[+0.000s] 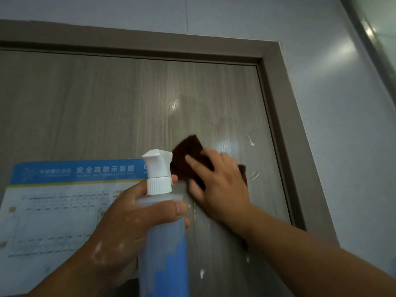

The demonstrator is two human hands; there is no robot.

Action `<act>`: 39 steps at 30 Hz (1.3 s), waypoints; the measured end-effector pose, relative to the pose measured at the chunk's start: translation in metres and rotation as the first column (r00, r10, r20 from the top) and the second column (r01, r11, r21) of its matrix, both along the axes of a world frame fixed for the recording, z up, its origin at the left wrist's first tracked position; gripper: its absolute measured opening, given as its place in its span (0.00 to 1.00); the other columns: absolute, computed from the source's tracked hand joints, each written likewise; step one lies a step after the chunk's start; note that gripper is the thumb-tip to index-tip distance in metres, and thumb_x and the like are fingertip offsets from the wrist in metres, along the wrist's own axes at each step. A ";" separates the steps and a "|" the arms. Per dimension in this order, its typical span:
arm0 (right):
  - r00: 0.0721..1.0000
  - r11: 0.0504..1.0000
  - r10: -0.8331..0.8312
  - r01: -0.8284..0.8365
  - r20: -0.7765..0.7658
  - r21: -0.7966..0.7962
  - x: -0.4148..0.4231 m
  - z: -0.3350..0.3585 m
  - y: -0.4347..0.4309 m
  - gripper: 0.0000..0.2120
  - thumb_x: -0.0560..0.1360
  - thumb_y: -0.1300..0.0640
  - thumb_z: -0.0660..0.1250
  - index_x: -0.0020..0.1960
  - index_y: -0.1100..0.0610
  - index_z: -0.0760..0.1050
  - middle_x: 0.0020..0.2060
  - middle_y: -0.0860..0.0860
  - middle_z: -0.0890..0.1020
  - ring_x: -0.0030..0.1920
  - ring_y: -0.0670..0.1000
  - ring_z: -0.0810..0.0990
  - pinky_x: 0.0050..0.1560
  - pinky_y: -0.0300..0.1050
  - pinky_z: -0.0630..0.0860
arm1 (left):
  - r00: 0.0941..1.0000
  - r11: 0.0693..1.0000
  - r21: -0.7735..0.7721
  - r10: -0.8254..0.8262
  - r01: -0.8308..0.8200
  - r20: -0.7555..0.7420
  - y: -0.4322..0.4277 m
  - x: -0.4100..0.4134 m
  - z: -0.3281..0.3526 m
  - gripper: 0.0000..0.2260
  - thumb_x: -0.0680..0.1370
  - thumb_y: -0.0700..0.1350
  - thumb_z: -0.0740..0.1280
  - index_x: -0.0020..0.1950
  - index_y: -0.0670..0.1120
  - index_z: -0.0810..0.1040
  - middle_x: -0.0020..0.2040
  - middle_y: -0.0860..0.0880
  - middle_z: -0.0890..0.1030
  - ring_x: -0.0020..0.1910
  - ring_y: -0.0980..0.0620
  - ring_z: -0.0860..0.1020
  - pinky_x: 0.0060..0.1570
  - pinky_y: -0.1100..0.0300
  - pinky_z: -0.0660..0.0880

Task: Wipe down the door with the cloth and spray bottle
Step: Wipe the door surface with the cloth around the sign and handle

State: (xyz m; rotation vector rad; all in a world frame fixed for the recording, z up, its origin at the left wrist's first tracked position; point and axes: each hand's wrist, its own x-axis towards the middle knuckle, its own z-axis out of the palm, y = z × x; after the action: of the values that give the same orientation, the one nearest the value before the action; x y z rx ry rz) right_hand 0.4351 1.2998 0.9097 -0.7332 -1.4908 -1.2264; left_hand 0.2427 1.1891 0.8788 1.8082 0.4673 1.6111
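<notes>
Grey wall surrounds a wood-grain door [107, 103] set in a darker frame [276, 86], and the upper right part of the panel shines wet. A person's right hand [220, 185] lies flat with fingers spread, pressing a dark brown cloth [188, 153] against the door. Their left hand [132, 221] is wrapped around a spray bottle [162, 232], held upright just in front of the panel, its white nozzle close beside the cloth.

White foam spots [250, 140] cling right of the cloth and more dot the door below the right wrist; left alone they would likely run or dry into streaks. A printed evacuation chart [64, 211] is fixed to the door left of the bottle, its top right corner close to the cloth, so a leftward stroke could wet it or catch and lift its edge. The nozzle also sits close enough that a wide sweep might knock it.

Open panel lies above and to the right, up to the frame's inner edge, which bounds the stroke
</notes>
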 end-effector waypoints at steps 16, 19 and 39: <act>0.998 1.000 0.010 -0.009 -0.062 0.025 -0.006 0.036 0.003 0.25 0.76 0.44 0.63 0.71 0.50 0.76 0.64 0.56 0.75 0.57 0.56 0.75 0.56 0.54 0.75 | 0.999 0.999 0.009 -0.035 0.035 0.011 -0.007 0.004 0.000 0.34 0.47 0.46 0.78 0.54 0.48 0.83 0.43 0.35 0.84 0.37 0.37 0.84 0.45 0.45 0.78; 0.999 1.000 0.013 -0.013 0.030 -0.003 0.004 -0.026 0.000 0.24 0.76 0.44 0.63 0.70 0.50 0.77 0.64 0.54 0.76 0.55 0.54 0.76 0.52 0.52 0.76 | 0.999 0.999 0.008 -0.045 0.045 0.006 -0.012 0.001 -0.004 0.38 0.43 0.47 0.81 0.53 0.48 0.83 0.41 0.34 0.84 0.37 0.36 0.83 0.44 0.46 0.78; 0.994 0.993 -0.034 0.045 0.103 -0.109 0.033 -0.060 -0.011 0.23 0.77 0.45 0.71 0.69 0.51 0.77 0.60 0.55 0.77 0.51 0.55 0.76 0.46 0.53 0.77 | 0.997 0.999 0.004 -0.041 0.042 -0.065 -0.019 0.025 0.003 0.30 0.54 0.48 0.77 0.57 0.49 0.81 0.46 0.36 0.84 0.45 0.37 0.83 0.49 0.43 0.79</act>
State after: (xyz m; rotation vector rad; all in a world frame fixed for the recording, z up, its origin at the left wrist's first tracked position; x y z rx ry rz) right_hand 0.4678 1.2891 0.8495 -0.7876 -1.6448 -1.2330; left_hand 0.2678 1.1701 0.8815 1.8667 0.4524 1.5307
